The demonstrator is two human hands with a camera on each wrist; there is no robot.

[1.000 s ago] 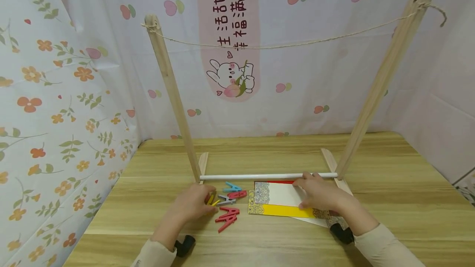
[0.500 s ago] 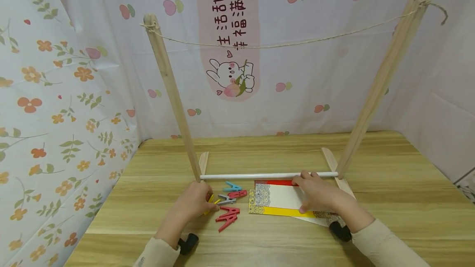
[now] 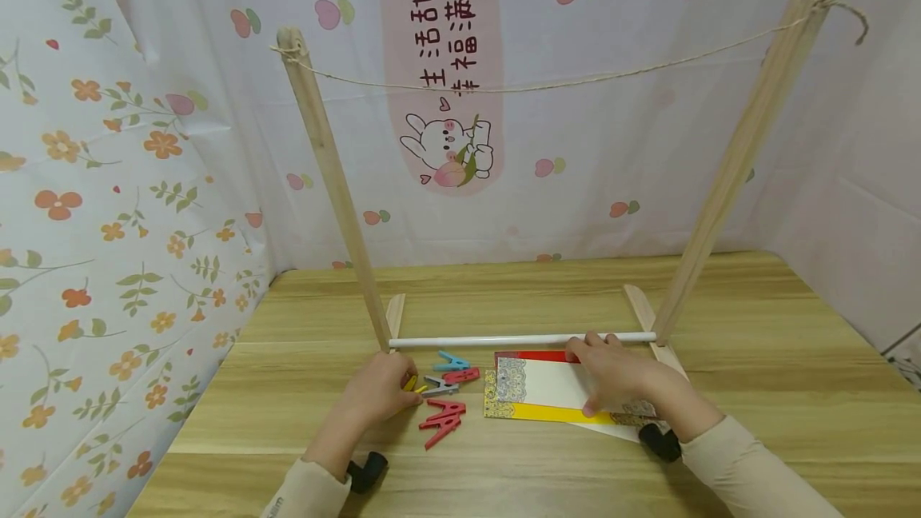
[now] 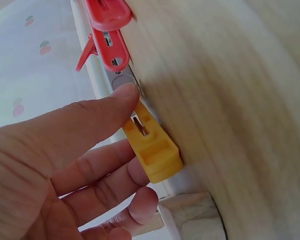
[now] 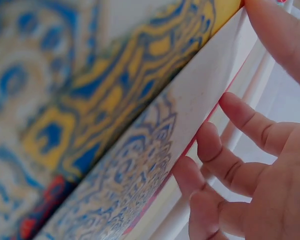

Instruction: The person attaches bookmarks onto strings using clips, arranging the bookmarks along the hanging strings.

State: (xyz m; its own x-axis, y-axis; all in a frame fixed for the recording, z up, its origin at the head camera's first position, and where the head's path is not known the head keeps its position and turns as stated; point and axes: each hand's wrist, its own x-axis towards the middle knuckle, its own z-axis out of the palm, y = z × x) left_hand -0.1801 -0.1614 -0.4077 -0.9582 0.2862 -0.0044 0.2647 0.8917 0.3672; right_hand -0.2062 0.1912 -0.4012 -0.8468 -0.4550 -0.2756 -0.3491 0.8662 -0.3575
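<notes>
In the head view my left hand (image 3: 377, 390) is low at the left, pinching a yellow clothespin (image 4: 152, 147). The left wrist view shows the thumb on one side of it and fingers behind. Beside it lie a grey clothespin (image 3: 441, 385), a blue one (image 3: 451, 360) and several red clothespins (image 3: 446, 408). My right hand (image 3: 619, 378) spans a white card (image 3: 550, 382) with lace-patterned ends, thumb at its near edge and fingertips at its far edge. Beneath are a yellow card (image 3: 543, 412), a red card (image 3: 543, 356) and another white card (image 3: 612, 428).
A wooden frame stands behind the hands: a left post (image 3: 334, 182), a right post (image 3: 748, 158) and a white bar (image 3: 496, 340) low between them. Twine (image 3: 504, 89) sags between the post tops. Patterned cloth (image 3: 633, 126) hangs behind the wood-grain table (image 3: 518, 470).
My left fingers have closed in on the yellow clothespin, which shows less now. The upper white card has slid slightly toward me under my right hand, baring more of the red card.
</notes>
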